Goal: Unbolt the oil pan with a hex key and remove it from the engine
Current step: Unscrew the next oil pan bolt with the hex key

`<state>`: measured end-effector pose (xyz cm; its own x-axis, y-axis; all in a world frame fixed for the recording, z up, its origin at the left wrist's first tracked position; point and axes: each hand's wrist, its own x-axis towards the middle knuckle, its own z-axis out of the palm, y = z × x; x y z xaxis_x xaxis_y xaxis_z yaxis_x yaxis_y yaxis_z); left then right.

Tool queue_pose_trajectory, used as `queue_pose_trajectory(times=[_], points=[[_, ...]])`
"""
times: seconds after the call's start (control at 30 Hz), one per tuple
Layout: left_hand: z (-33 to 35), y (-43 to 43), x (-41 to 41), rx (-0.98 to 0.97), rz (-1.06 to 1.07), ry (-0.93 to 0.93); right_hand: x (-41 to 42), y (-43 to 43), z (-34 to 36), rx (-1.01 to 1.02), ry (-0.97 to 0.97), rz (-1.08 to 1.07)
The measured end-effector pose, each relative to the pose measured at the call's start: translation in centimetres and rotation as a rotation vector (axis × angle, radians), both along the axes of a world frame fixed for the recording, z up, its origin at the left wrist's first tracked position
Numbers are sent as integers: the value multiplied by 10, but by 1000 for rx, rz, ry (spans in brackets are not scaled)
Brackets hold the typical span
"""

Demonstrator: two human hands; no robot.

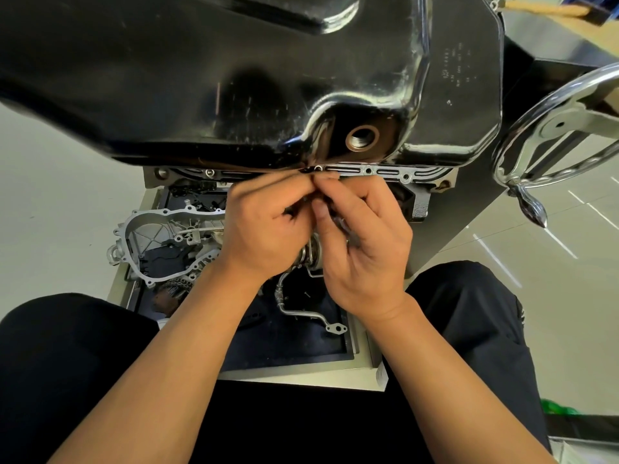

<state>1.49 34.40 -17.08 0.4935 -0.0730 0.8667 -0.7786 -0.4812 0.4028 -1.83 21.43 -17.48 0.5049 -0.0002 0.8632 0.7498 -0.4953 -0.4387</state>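
Both hands were together just below the near flange (385,170) of the oil pan (234,78), the left hand (264,226) and right hand (365,242) touching, each grip closed in a pinch on a small dark piece (310,197) that I could not tell for a bolt or the hex key. An open bolt hole (317,168) sat just beyond their fingertips, while one bolt (209,172) was seated in the flange well to the left, nearer the left hand. The pan ran long from left to right, a chrome handwheel (552,128) crowded its right end, and free room seemed to lie mainly toward the parts tray (294,343) below.
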Motion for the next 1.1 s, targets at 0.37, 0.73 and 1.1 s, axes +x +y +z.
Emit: queue_pose_trajectory(times=[0.37, 0.73, 1.1], points=[[3, 0, -5, -65, -1, 91, -1, -5, 2, 7, -49, -10], [8, 6, 0, 28, -24, -42, 14, -20, 11, -140, -81, 139], [-5, -1, -3, -15, 34, 3, 14, -17, 4, -9, -51, 133]])
